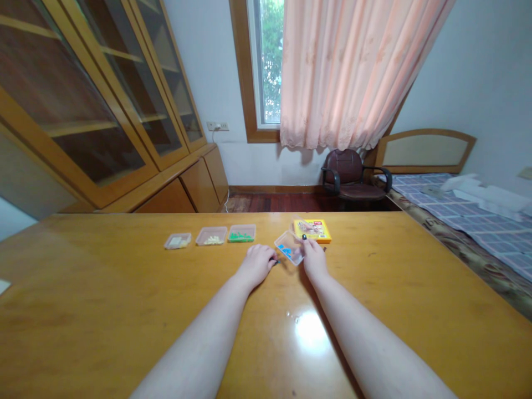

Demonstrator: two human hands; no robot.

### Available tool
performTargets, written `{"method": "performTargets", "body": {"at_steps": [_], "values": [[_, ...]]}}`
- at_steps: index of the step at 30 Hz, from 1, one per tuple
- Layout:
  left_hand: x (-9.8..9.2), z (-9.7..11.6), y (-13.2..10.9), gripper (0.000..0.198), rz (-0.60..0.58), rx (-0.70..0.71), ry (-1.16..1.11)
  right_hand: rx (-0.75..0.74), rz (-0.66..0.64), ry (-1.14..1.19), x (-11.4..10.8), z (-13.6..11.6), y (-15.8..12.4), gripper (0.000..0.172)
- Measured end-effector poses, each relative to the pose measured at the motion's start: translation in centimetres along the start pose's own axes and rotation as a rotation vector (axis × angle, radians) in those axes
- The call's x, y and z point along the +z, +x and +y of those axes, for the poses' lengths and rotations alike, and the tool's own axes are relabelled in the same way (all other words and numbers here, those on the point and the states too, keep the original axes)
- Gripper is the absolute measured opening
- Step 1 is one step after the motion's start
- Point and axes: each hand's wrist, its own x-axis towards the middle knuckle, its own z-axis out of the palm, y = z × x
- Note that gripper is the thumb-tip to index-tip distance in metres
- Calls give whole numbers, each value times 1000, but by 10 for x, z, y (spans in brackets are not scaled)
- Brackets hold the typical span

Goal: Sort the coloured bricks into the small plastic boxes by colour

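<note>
While three trays (211, 236) sit lined up at 11 o'clock on the table (124, 310), the right hand (315, 259) grasps a clear tray (283, 240) of blue pieces (286, 251) beside the curled left hand (255, 265), its hold unclear.

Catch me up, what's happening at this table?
A person sits at a wooden table, their right hand holding a clear plastic tray of blue pieces at a tilt. Their left hand is beside the tray; contact is hard to tell. A yellow box lies just behind. To the left, three more clear trays stand in a row: pale contents, pale yellow pieces, green pieces.
</note>
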Motion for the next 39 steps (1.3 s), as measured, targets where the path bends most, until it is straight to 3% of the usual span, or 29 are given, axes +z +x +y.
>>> {"method": "performTargets", "body": {"at_steps": [16, 20, 23, 27, 33, 39], "values": [[3, -3, 4, 9, 63, -65, -129, -25, -10, -8, 0, 7, 4, 29], [2, -8, 5, 10, 182, -141, -131, -22, -23, -1, -1, 9, 4, 32], [-1, -10, 5, 9, 355, -211, -187, -40, -38, 4, -2, 11, 5, 34], [-8, -6, 2, 8, 539, -162, -269, -65, -60, -16, -2, 13, 5, 36], [-10, 2, -2, 13, 346, 2, -341, -66, -60, -22, -1, 9, 2, 35], [-10, 5, 0, 17, 245, 3, -274, -51, -71, -14, 0, 0, -1, 29]]}}
